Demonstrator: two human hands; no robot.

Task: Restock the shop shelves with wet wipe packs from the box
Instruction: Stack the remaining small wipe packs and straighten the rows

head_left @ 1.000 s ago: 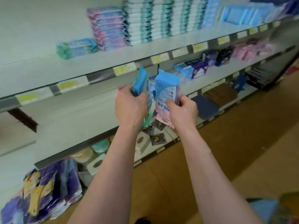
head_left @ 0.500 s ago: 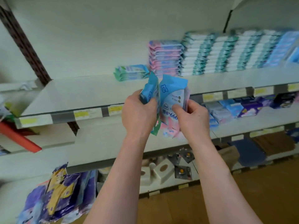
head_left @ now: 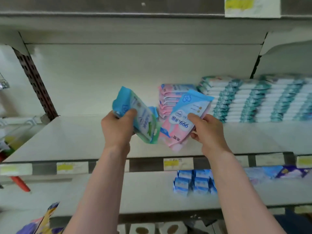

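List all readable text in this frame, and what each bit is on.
"999": large blue digits on the pink-and-blue pack held in the right hand; the characters beside them are too blurred to read.
Green-and-blue pack in the left hand: print blurred, unreadable.
Shelf price tags: yellow patches only, unreadable.
Stacked packs on the shelf: print too small to read.

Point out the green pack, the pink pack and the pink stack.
green pack [head_left: 144,122], head view, white front face
pink pack [head_left: 178,126], head view, printed front
pink stack [head_left: 168,97], head view, front edges
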